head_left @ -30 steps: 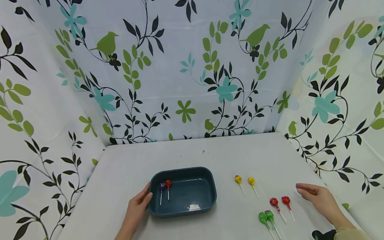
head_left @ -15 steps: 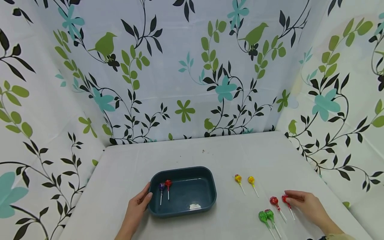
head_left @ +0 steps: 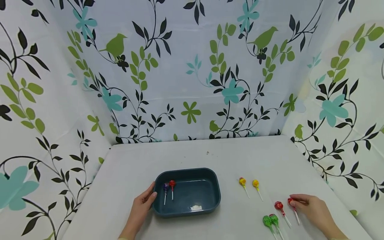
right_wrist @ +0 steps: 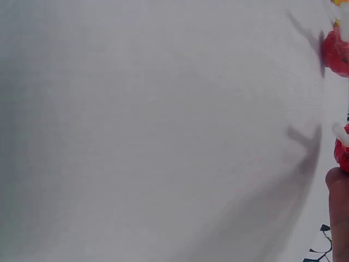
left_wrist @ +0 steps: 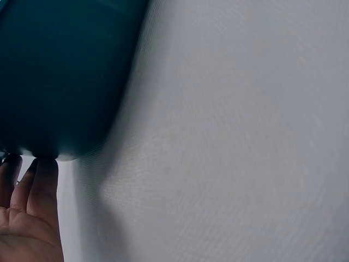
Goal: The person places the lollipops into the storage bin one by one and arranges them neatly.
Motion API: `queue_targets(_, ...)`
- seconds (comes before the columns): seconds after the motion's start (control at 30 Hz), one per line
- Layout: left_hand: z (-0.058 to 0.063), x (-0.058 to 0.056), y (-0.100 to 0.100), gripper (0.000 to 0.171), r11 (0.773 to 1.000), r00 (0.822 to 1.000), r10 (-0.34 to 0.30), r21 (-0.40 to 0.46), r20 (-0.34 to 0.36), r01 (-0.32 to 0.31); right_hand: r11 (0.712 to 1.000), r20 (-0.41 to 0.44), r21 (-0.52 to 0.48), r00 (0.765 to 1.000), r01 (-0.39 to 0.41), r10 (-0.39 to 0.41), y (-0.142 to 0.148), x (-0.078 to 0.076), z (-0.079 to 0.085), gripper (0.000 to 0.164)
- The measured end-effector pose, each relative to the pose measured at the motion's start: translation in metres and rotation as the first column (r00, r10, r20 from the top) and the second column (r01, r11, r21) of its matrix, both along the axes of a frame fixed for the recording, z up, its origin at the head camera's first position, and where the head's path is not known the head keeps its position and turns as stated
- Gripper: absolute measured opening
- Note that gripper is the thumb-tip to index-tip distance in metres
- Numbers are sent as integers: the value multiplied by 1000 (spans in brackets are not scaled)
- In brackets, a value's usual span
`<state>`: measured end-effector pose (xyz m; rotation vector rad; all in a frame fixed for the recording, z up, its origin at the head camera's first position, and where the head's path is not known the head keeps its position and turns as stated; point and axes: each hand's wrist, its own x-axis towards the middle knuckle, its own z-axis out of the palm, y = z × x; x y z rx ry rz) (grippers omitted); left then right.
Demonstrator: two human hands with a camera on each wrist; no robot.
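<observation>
A dark blue-green rectangular tray (head_left: 196,211) sits on the white table, with a purple lollipop (head_left: 166,187) and a red lollipop (head_left: 172,184) in its left part. My left hand (head_left: 140,205) holds the tray's left end; in the left wrist view its fingertips (left_wrist: 46,169) meet the tray wall (left_wrist: 65,82). On the right, my right hand (head_left: 313,210) pinches the head of the rightmost red lollipop (head_left: 290,200), whose stick points toward me. The right wrist view catches that red head (right_wrist: 342,155) right at a fingertip (right_wrist: 337,180).
Just left of the right hand lies another red lollipop (head_left: 279,205). Two green lollipops (head_left: 267,221) lie together nearer me. Two yellow lollipops (head_left: 242,181) rest farther back, right of the tray. Patterned curtains (head_left: 180,86) enclose the table's back and sides.
My right hand has moved left from beside the lollipops and taken hold of the rightmost red one's head. The left hand stays at the tray. The head view has shifted slightly.
</observation>
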<state>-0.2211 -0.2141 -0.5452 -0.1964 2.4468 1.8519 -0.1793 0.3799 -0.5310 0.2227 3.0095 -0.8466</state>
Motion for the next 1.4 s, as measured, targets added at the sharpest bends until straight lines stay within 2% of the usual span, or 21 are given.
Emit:
queue_targets(0.2, 0, -1, 1, 53, 1000, 1000, 4, 9, -28, -4, 1000, -74, -4, 997, -4, 4, -5, -13, 28, 39)
queue_targets(0.4, 1, 0, -1, 52, 1000, 999, 8, 0, -48, -8, 998, -134, -40, 990, -40, 34, -34, -35, 55, 38)
queue_targets(0.63, 1, -1, -1, 51, 1000, 998, 22, -11, -60, -23, 979, -185, -127, 974, -157, 132, -92, -63, 72, 32)
queue_targets(0.93, -2, -1, 0, 49, 999, 995, 28, 33, -92, -25, 918, -184, -266, 950, -294, 251, -195, -99, 79, 25)
queue_targets(1.07, -3, 0, -1, 50, 999, 995, 31, 41, -95, -27, 896, -201, -262, 928, -358, 312, -241, -110, 75, 21)
queue_targets(1.2, -4, 0, -2, 49, 999, 994, 34, 42, -104, -30, 870, -182, -253, 904, -422, 386, -280, -120, 71, 17)
queue_targets(1.4, -5, 1, -2, 48, 998, 993, 32, 50, -114, -27, 811, -157, -203, 836, -549, 526, -319, -130, 70, 12)
